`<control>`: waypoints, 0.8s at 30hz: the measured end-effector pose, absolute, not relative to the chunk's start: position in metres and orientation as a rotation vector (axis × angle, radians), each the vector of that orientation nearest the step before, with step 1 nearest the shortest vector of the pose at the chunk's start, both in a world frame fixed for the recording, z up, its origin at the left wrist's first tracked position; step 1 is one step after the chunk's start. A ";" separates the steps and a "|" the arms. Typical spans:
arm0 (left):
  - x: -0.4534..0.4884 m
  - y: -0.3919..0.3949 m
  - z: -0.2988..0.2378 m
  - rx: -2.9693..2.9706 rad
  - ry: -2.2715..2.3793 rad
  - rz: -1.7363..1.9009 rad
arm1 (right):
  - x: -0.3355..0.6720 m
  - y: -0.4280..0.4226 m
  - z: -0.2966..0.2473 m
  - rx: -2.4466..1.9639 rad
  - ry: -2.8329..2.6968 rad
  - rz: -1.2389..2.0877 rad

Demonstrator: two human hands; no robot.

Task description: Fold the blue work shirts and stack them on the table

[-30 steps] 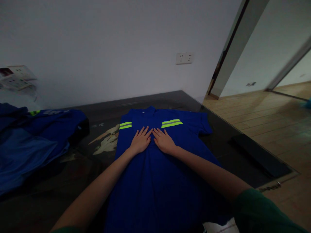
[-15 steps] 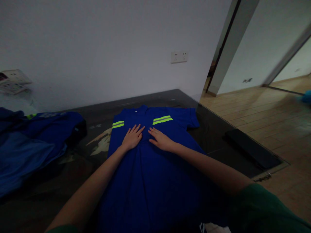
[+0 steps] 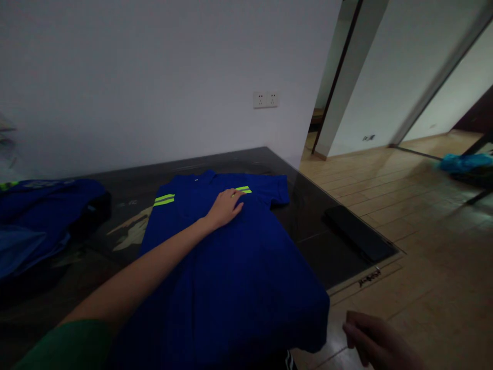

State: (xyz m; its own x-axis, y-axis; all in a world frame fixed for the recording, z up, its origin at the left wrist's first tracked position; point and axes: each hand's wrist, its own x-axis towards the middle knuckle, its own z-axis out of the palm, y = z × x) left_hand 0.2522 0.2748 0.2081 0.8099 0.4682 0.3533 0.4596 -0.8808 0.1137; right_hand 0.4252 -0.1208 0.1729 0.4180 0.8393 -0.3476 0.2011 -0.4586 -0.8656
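Note:
A blue polo shirt (image 3: 231, 272) with yellow-green reflective stripes lies flat, collar away from me, on a dark glossy table (image 3: 308, 216). My left hand (image 3: 225, 208) rests flat on the shirt's chest, fingers stretched toward the right stripe. My right hand (image 3: 375, 341) is off the shirt, low at the bottom right beyond the table's edge. Its fingers are loosely curled and blurred, and I see nothing in them.
More blue clothing (image 3: 42, 221) is piled at the table's left end. A white wall with a double socket (image 3: 265, 99) stands behind. To the right are a wooden floor (image 3: 423, 231), an open doorway, a dark flat panel (image 3: 358, 234) and a blue bundle (image 3: 462, 163).
My right hand has left the shirt and dropped to the lower right, off the table. My left hand slid right across the chest. The view has swung to the right.

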 end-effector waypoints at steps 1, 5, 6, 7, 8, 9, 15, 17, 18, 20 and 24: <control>0.278 0.265 0.212 2.989 0.655 0.549 | 0.424 -0.123 0.160 -1.932 -0.904 0.952; 0.371 0.241 0.210 3.004 0.668 0.422 | 0.410 -0.124 0.116 -1.903 -0.922 0.682; 0.388 0.240 0.206 2.993 0.740 0.371 | 0.406 -0.124 0.107 -1.874 -0.899 0.679; 0.402 0.241 0.202 2.980 0.806 0.306 | 0.402 -0.125 0.100 -1.840 -0.873 0.694; 0.413 0.242 0.198 2.968 0.854 0.232 | 0.398 -0.125 0.094 -1.810 -0.852 0.720; 0.420 0.244 0.194 2.963 0.876 0.163 | 0.395 -0.125 0.089 -1.785 -0.841 0.759; 0.419 0.238 0.181 3.039 0.783 0.131 | 0.396 -0.120 0.080 -1.705 -0.833 0.968; 0.416 0.232 0.182 3.057 0.765 0.154 | 0.398 -0.119 0.081 -1.699 -0.827 0.978; 0.415 0.229 0.184 3.058 0.767 0.159 | 0.399 -0.119 0.082 -1.704 -0.830 0.986; 0.415 0.225 0.187 3.049 0.788 0.179 | 0.399 -0.119 0.082 -1.735 -0.815 0.961; 0.423 0.223 0.195 3.011 0.837 0.308 | 0.389 -0.124 0.081 -1.767 -0.712 0.913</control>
